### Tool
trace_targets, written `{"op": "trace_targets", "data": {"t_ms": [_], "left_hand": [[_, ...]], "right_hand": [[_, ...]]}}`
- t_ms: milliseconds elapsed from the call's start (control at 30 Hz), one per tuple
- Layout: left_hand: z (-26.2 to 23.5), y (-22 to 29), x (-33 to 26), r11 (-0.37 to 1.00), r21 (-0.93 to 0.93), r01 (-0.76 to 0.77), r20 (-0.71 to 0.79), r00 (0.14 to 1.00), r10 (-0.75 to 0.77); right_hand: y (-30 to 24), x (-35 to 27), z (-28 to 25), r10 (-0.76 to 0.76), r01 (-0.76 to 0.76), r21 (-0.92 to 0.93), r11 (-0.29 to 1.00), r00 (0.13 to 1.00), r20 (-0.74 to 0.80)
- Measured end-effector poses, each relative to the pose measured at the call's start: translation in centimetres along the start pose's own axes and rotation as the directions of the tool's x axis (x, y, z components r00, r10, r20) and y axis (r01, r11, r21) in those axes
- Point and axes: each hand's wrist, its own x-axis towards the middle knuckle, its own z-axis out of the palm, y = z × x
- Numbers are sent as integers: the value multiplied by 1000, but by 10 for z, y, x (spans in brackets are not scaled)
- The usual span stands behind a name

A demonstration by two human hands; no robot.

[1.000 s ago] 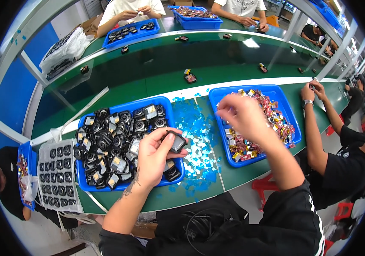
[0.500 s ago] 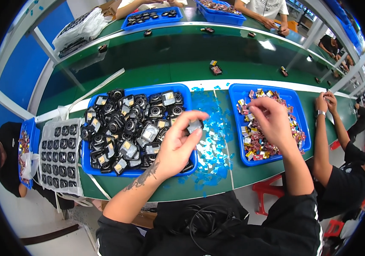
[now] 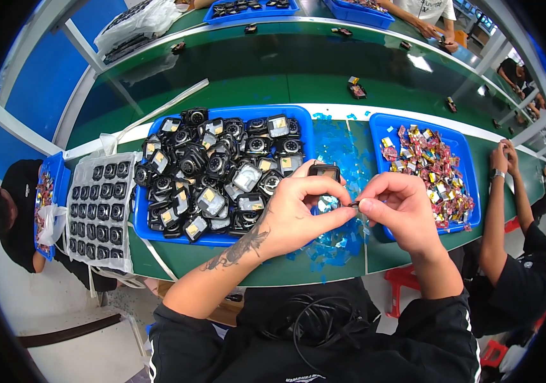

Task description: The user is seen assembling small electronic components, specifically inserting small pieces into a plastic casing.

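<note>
My left hand (image 3: 292,210) is closed around a black smartwatch case (image 3: 325,171), held up above the table between two blue trays. Its thumb and fingers point right, meeting my right hand (image 3: 400,207). That right hand pinches at a tiny dark piece by the left thumb tip; what it is, I cannot make out. Left of the hands, a blue tray (image 3: 305,124) is heaped with black watch cases (image 3: 212,201), some with pale backs up. To the right, another blue tray (image 3: 378,121) holds many small pink, yellow and silver parts (image 3: 429,163).
Scraps of blue film (image 3: 343,150) litter the green table below my hands. A white-wrapped tray of watch cases (image 3: 101,210) lies at far left. A green conveyor (image 3: 254,86) carrying a few assemblies (image 3: 357,90) runs beyond. A co-worker's arms (image 3: 499,204) are at right.
My right hand has come away from over the parts tray and moved left to meet my left hand. The left hand has shifted right with the watch case; the whole view has tilted slightly.
</note>
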Motion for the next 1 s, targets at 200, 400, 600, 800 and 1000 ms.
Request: {"op": "trace_targets", "data": {"t_ms": [200, 400, 600, 800, 1000], "left_hand": [[2, -4, 0, 984, 79, -158, -45, 986, 162], [0, -7, 0, 977, 157, -142, -36, 988, 149], [2, -12, 2, 931, 258, -260, -3, 963, 269], [9, -3, -1, 982, 175, -67, -147, 985, 93], [17, -17, -1, 994, -98, 49, -131, 989, -61]], "right_hand": [[5, 6, -4, 136, -146, 100, 984, 985, 101], [15, 17, -7, 308, -330, 201, 922, 942, 130], [27, 17, -1, 145, -145, 5, 989, 989, -37], [31, 9, -5, -324, 146, -749, 646, 941, -96], [25, -2, 13, -230, 205, -152, 967, 958, -172]]}}
